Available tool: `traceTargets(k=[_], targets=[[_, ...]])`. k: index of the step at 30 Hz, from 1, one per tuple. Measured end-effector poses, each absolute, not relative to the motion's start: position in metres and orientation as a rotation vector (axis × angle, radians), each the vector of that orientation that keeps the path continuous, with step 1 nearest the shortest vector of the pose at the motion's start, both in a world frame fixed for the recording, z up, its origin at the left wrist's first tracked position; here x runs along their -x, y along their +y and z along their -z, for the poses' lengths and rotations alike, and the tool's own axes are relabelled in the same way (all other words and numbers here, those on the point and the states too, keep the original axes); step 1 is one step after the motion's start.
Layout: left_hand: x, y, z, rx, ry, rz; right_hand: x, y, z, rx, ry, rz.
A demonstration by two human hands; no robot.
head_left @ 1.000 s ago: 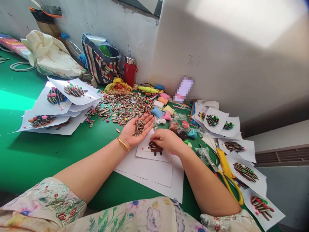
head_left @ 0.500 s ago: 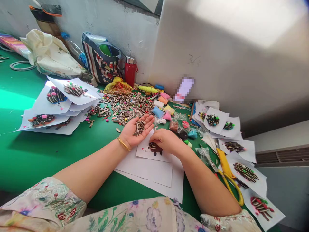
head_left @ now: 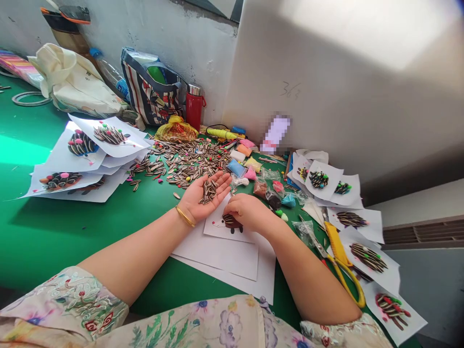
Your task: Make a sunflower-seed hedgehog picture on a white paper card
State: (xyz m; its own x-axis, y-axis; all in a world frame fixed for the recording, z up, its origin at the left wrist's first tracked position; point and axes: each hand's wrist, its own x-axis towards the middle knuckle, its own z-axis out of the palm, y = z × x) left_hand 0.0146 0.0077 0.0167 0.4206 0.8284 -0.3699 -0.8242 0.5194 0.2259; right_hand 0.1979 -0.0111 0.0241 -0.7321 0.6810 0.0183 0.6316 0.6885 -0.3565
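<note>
My left hand (head_left: 203, 197) lies palm up with its fingers stretched out, cupping a small heap of striped sunflower seeds (head_left: 208, 192). Beside it, my right hand (head_left: 252, 212) is bent down with thumb and fingers pinched together over a brown clay hedgehog (head_left: 232, 221). Whatever is between those fingertips is hidden. The hedgehog has dark feet, a small red nose and some seeds stuck in its back. It sits on a small white card (head_left: 217, 228), which rests on larger white sheets (head_left: 232, 258).
Behind my hands spreads a pile of loose sunflower seeds (head_left: 195, 157). Bagged coloured clay (head_left: 237, 168) lies right of it. Finished seed-hedgehog cards stand in stacks at left (head_left: 108, 147) and right (head_left: 366, 256). Yellow-handled scissors (head_left: 350, 278) lie by my right forearm. A red flask (head_left: 194, 108) stands at the back.
Almost nothing differs. Both hands keep their places, and the whole view has shifted very slightly.
</note>
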Motion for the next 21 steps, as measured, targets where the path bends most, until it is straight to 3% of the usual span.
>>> traceTargets(k=[14,21], targets=[[-0.015,0.007,-0.017,-0.012,0.471,-1.03,-0.2,-0.014,-0.034,1.027,-2.766,-0.442],[-0.017,0.003,-0.021,-0.019,0.454,-1.002,-0.192,-0.017,-0.037,1.034,-2.398,-0.322]])
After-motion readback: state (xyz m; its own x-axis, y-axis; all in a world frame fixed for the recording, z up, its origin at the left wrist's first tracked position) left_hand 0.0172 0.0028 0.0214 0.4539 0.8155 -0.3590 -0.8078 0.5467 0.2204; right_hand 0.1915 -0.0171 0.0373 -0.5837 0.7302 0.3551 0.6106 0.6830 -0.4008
